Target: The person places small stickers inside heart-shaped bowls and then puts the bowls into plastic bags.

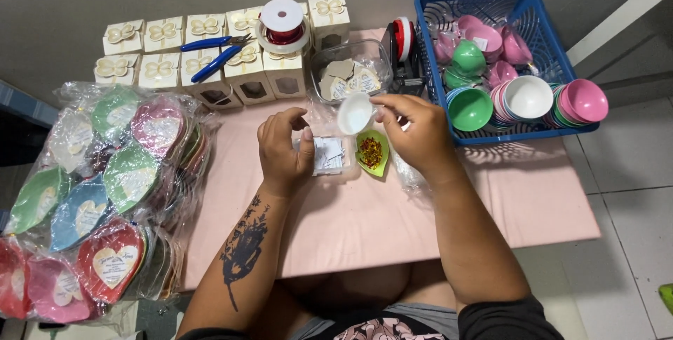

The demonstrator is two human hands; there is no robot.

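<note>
I am pinching a small white bowl [355,113] at its rim with my right hand [418,132] above the green heart-shaped dish [372,152], left hand [284,148] curled empty, and I judge that light grip risking a tip onto the petals.

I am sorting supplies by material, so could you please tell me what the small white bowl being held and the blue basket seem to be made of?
The small white round bowl, in the right hand's grip, looks like smooth moulded plastic with a soft sheen. The blue rectangular basket looks like rigid plastic too, judging by its moulded slatted walls.
</note>
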